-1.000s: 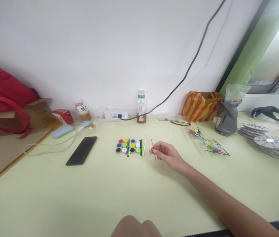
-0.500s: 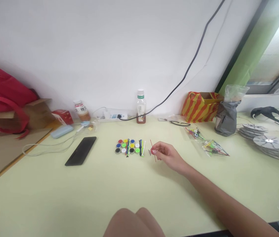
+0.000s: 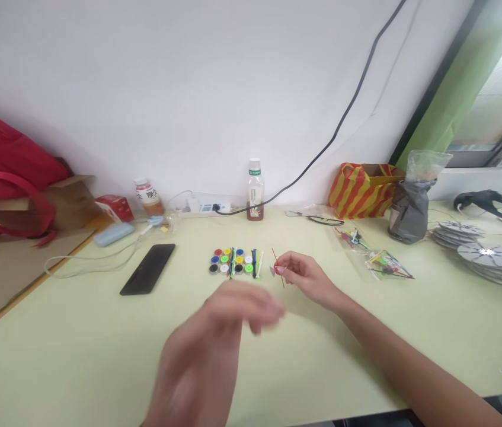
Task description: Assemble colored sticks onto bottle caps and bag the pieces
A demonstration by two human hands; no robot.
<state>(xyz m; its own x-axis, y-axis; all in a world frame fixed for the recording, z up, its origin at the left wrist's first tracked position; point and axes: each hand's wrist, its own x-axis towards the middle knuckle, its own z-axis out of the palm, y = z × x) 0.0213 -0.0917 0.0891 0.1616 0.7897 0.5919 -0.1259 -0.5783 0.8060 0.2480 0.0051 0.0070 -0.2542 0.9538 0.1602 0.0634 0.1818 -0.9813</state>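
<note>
My right hand point(image 3: 301, 274) pinches a small red piece with a thin red stick point(image 3: 283, 281) through it, above the table. A greyish see-through part point(image 3: 272, 271) shows at its left side; the fingers cover the rest. My left hand point(image 3: 242, 308) is smeared by motion, low in front and left of the right hand, and its grip cannot be made out. Just beyond it stand several small round pieces with coloured tops point(image 3: 224, 259) in rows. Thin coloured sticks point(image 3: 254, 263) lie among and beside them.
A black phone point(image 3: 147, 270) lies to the left. At the back stand a drink bottle point(image 3: 255, 190) and a power strip point(image 3: 208, 204) with a black cable. Bags of small coloured parts point(image 3: 388, 265), a striped bag point(image 3: 360, 191) and stacked grey discs point(image 3: 486, 258) are on the right.
My left hand has risen from the lower edge into the middle of the view, moving too fast to be sharp. My right hand keeps its pinch on the red piece, almost unmoved.
</note>
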